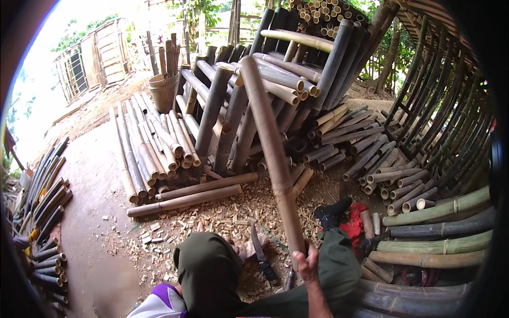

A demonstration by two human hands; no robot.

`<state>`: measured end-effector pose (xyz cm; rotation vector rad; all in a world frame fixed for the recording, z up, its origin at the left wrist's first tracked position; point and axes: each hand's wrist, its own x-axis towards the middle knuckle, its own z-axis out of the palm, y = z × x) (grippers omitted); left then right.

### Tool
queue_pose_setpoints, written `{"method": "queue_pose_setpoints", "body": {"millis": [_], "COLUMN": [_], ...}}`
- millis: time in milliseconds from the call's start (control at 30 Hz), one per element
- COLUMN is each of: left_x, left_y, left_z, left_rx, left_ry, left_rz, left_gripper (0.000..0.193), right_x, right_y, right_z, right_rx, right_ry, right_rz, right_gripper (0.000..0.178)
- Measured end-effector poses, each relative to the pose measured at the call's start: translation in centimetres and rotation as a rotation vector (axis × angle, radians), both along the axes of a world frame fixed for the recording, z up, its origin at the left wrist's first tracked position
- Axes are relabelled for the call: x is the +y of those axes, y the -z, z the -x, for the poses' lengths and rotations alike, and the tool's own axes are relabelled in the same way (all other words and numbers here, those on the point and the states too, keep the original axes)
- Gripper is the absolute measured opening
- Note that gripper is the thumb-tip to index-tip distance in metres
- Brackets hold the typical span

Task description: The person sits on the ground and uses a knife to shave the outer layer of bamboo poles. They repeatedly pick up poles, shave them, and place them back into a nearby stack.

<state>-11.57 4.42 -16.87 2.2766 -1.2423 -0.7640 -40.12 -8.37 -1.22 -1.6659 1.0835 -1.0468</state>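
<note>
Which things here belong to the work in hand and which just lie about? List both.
Work in hand: bamboo pole, gripped by the right hand; knife, probably, being close by.

Just about, apparently: scattered wood chips; red cloth-like item; bucket holding sticks.

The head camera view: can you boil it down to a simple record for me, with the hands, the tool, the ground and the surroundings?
Right hand: closed around the near end of a long bamboo pole, which slants up and away
Left hand: not visible
Tool: a knife with a dark handle, lying between the person's legs, blade pointing away
Ground: strewn with pale wood chips
Further back: a bucket holding upright sticks, left of the stacked bamboo
Right side: a red cloth beside a foot
</note>
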Motion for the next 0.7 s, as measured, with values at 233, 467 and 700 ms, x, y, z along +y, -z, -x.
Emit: {"method": "queue_pose_setpoints", "body": {"millis": [233,467,700], "left_x": [-0.3,-1.2,-1.3], "left_y": [0.4,0.7,0.3], "left_z": [-0.2,0.5,0.7], "left_rx": [-0.043,-0.036,-0.001], "left_ry": [-0.007,0.01,-0.014], "left_rz": [-0.023,-0.039,-0.045], "left_gripper": [0.038,0.037,0.037], "right_x": [-3.0,-2.3,-2.8], "right_y": [-8.6,-8.5,-8.0], "right_z": [0.5,5.5,0.7], "right_rx": [-0.118,0.141,0.287], "right_ry": [0.171,0.435,0.083], "right_rz": [0.057,0.376,0.374], "right_gripper": [0.052,0.046,0.056]}}
